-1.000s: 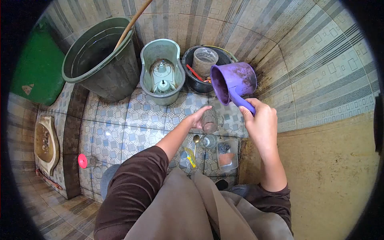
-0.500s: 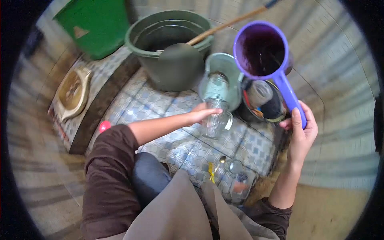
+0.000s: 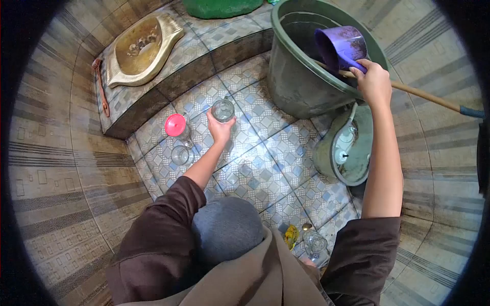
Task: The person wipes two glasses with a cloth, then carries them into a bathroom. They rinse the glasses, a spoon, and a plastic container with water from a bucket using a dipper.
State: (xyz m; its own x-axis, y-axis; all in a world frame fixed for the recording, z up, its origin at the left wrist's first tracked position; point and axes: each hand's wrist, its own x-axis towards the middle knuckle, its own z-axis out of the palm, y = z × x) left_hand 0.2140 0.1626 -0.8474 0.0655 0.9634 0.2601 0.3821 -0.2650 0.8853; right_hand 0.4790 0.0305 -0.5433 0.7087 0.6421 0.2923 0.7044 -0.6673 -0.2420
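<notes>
My left hand [image 3: 221, 127] is wrapped round a clear glass jar [image 3: 223, 109] low over the tiled floor. To its left are a jar with a pink lid [image 3: 175, 125] and another clear glass [image 3: 180, 155]. My right hand [image 3: 375, 84] grips the handle of a purple dipper [image 3: 348, 45], which is tilted over the rim of a large green bucket [image 3: 286, 76]. A wooden stick [image 3: 423, 94] passes beneath that hand, across the bucket's rim.
A smaller pale green pail [image 3: 326, 152] stands below the large bucket. A stone mortar [image 3: 162, 65] and a reddish-brown pestle [image 3: 101, 92] lie on the tiled ledge [image 3: 199, 54]. Near my legs are a yellow packet [image 3: 291, 236], a spoon [image 3: 307, 226] and glassware [image 3: 314, 243].
The view has swung left. The glass jar in my left hand has gone from beside the pale pail to the floor area by the pink-lidded jar. My right hand has brought the dipper over the large bucket.
</notes>
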